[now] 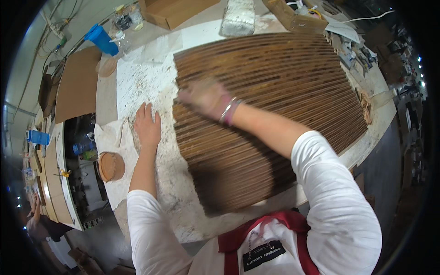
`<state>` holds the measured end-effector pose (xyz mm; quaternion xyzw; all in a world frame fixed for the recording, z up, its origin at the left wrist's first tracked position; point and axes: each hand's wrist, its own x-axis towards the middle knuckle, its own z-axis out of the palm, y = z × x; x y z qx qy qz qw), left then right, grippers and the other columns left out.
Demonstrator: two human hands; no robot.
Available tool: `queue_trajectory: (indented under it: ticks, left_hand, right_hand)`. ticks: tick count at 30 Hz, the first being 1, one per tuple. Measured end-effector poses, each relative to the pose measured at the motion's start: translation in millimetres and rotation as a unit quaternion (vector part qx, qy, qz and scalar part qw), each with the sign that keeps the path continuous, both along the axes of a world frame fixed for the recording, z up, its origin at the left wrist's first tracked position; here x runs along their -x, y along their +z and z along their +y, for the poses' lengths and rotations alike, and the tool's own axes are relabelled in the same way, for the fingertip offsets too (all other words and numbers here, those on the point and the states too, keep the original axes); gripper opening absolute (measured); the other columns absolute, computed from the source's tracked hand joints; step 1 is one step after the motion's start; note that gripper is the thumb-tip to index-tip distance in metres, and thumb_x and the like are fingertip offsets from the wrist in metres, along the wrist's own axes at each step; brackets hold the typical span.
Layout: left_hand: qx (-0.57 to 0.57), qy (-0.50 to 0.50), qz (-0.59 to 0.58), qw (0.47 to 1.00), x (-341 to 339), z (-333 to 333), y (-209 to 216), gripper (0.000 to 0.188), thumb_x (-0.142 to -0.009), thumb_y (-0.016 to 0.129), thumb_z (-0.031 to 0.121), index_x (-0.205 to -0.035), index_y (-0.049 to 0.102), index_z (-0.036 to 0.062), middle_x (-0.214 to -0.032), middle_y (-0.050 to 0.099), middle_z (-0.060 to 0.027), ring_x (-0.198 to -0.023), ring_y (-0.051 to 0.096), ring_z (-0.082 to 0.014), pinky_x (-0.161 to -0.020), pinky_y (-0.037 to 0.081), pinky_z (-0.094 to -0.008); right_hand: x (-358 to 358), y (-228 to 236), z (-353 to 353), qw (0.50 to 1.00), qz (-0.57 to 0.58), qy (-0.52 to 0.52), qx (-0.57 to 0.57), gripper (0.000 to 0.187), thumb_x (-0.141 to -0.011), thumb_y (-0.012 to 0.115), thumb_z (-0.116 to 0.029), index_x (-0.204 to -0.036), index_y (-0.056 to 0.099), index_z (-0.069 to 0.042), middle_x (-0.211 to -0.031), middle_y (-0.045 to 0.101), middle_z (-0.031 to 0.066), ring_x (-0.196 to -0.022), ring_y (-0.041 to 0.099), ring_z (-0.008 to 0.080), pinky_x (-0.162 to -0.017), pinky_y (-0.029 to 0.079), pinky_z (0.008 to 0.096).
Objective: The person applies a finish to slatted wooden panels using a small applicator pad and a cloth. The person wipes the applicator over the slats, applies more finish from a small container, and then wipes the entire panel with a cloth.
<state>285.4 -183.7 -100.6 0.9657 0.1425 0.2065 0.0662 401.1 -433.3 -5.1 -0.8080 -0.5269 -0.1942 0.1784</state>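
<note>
The left hand [147, 126] lies palm down on the pale table [176, 188], just beside the left edge of the ridged panel [275, 78]. Its fingers are straight and a little spread, the thumb stands apart from them, and this hand has hold of nothing that I can see. The right hand [207, 98] is over the left part of the panel, close to its edge. It is blurred, and it seems to wear a thin pinkish glove; a silver bracelet [228, 110] is around the wrist. How far its fingers are open, and whether they hold something small, I cannot tell.

The panel lies flat on the table, under the right forearm. It is brown, with many long, narrow ridges and dark grooves, and its left and right edges are ragged. To its left, a white sheet [137, 73] is covered with dark specks. Near the left forearm stands a round, orange-brown tub [111, 167]. Farther away are a blue cup [101, 39], a rough whitish block [238, 18] and a cardboard box [176, 11], which is cut off by the upper border. A soft shadow makes the panel's lower part hard to see.
</note>
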Motion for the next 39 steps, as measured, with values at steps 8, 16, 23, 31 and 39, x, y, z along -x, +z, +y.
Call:
queue_trajectory:
  ticks: [8,16,23,31,39]
  left_hand:
    - [0.001,0.007,-0.007,1.000,-5,-3,-3,0.047,-0.091,0.058,0.032,-0.133,0.055,0.0108,-0.143,0.048,-0.0107,-0.132,0.043,-0.0289,-0.104,0.034,-0.0504]
    - [-0.050,0.040,-0.055,0.996,28,-33,15,0.042,-0.087,0.061,0.023,-0.129,0.059,0.0144,-0.135,0.054,-0.0097,-0.129,0.046,-0.0282,-0.103,0.036,-0.0513]
    - [0.034,0.011,-0.149,0.988,195,-36,107,0.017,-0.084,0.065,0.011,-0.099,0.071,0.0074,-0.094,0.067,-0.0120,-0.090,0.064,-0.0317,-0.080,0.050,-0.0405]
    - [0.006,0.097,-0.072,0.993,255,63,135,0.013,-0.081,0.071,0.013,-0.091,0.070,0.0061,-0.085,0.062,-0.0088,-0.084,0.062,-0.0306,-0.073,0.049,-0.0414]
    - [-0.045,0.002,0.000,0.999,236,109,133,0.012,-0.084,0.066,0.019,-0.082,0.067,0.0068,-0.085,0.063,-0.0101,-0.085,0.063,-0.0299,-0.072,0.051,-0.0428]
  right_hand:
    - [-110,-12,-210,0.876,0.190,-0.434,-0.092,0.054,-0.090,0.064,-0.031,-0.139,0.051,-0.013,-0.131,0.059,0.0151,-0.115,0.060,0.0323,-0.100,0.045,0.0394]
    - [-9,9,-123,0.622,0.717,-0.001,-0.315,0.012,-0.087,0.065,-0.016,-0.091,0.067,-0.005,-0.094,0.062,0.0038,-0.079,0.059,0.0172,-0.065,0.048,0.0304]
    - [95,38,-75,0.454,0.847,0.102,-0.256,0.038,-0.093,0.066,-0.025,-0.120,0.054,-0.002,-0.097,0.059,0.0069,-0.081,0.058,0.0163,-0.065,0.050,0.0277]
    - [177,-13,12,0.312,0.927,0.048,-0.200,0.024,-0.101,0.054,-0.027,-0.115,0.056,-0.008,-0.083,0.052,0.0034,-0.070,0.049,0.0138,-0.063,0.048,0.0301]
    - [226,8,87,0.302,0.934,0.027,-0.188,0.024,-0.103,0.051,-0.024,-0.118,0.055,-0.006,-0.085,0.058,0.0078,-0.070,0.055,0.0170,-0.061,0.050,0.0323]
